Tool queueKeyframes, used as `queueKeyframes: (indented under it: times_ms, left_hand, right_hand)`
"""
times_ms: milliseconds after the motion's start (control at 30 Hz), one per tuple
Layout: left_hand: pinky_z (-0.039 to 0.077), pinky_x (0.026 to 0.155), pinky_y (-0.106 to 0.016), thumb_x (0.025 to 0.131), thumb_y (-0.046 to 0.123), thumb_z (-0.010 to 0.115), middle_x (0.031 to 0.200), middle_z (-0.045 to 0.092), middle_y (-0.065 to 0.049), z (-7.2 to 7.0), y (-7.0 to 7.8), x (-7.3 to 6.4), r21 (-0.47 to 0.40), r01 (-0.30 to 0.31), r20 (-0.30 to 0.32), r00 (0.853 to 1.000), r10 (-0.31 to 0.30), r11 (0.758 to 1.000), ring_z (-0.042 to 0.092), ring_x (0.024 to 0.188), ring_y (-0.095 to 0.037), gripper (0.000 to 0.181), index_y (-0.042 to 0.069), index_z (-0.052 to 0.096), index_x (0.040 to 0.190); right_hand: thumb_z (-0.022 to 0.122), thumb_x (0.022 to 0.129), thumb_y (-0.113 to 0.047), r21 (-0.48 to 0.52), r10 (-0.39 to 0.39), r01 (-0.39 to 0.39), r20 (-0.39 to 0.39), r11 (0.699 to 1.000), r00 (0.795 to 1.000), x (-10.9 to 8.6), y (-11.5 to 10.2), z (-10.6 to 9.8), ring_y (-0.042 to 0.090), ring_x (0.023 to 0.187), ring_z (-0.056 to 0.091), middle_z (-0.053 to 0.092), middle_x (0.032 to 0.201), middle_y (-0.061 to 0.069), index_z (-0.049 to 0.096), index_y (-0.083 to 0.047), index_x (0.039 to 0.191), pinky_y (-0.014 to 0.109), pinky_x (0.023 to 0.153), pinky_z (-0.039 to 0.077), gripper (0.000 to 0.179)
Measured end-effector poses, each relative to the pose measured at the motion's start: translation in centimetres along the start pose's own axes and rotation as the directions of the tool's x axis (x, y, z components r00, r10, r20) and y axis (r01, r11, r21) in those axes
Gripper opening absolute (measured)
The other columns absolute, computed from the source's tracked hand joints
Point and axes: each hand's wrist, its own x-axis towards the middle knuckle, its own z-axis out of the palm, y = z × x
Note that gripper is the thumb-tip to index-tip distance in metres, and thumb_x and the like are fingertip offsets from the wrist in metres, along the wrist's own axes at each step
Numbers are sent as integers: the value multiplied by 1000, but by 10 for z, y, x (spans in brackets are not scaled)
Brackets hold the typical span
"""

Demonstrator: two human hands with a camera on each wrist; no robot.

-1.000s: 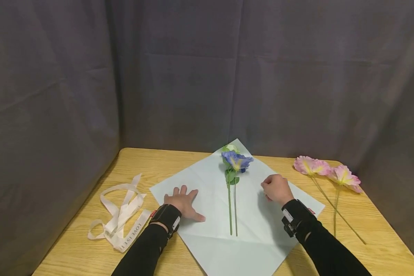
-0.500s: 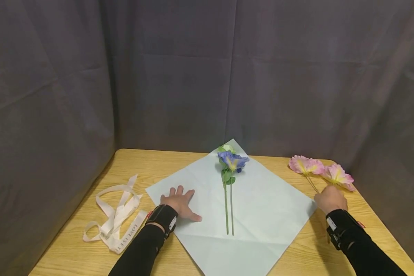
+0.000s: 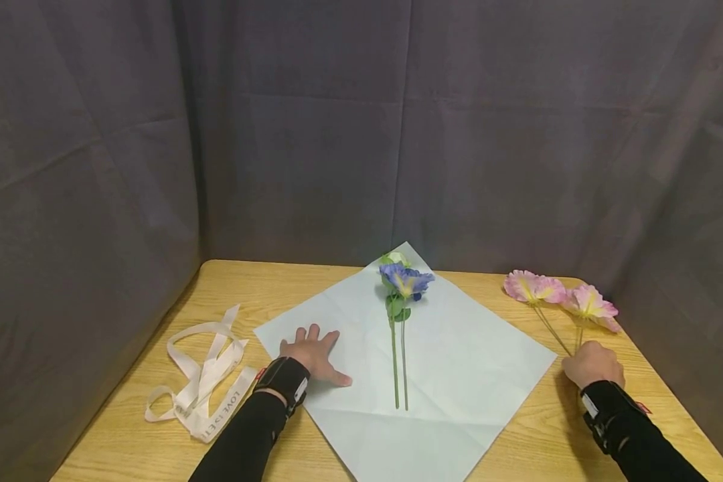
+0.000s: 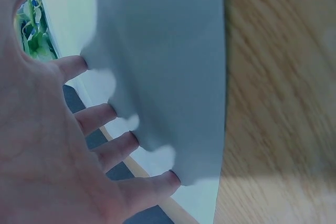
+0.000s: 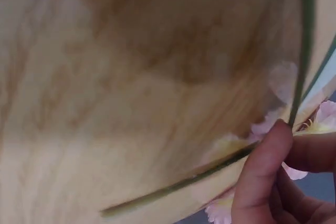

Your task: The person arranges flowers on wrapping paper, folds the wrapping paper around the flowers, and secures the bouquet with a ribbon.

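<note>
the right grip (image 3: 593,365), above the pale sheet (image 3: 458,375) one second earlier, has moved rightward past its edge and, within the last half second, slightly nearer the person; it now pinches at the green stems (image 5: 306,35) of the pink flowers (image 3: 545,289).

Dark drapes (image 3: 301,134) behind wooden table (image 3: 265,288)

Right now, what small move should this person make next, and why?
Probably raise the green stem gently toward the pale paper: the right hand pinches at it beside the paper, near the pink flowers, while a blue flower lies on the paper and the left hand rests there, fingers spread.
</note>
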Motion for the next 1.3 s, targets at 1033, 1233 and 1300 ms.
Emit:
queueKeyframes:
  times_ms: [1033,1233,1300]
  left_hand:
    - [25,111,-71,73,64,82,159,32,-19,-1,0,-1,-11,7,-4,1000,-8,1000,27,146,-43,102,20,42,156]
    - [25,111,-70,74,65,81,160,32,-18,-3,0,-1,0,14,-3,1000,-14,1000,27,147,-42,101,21,42,156]
    - [25,112,-70,74,65,80,160,32,-18,-2,0,-1,2,13,-2,1000,-13,1000,27,147,-42,101,22,42,156]
  right_hand:
    - [66,97,-15,278,-323,352,-145,894,935,-39,-255,26,26,67,61,65,72,9,68,-3,77,39,59,46,23]
    - [66,96,-15,276,-381,399,-118,874,917,-53,-279,56,20,55,52,54,61,2,59,-10,64,33,53,38,34]
    - [67,96,-14,267,-396,412,-115,871,911,-55,-282,65,21,54,51,53,59,3,57,-10,62,34,54,38,36]
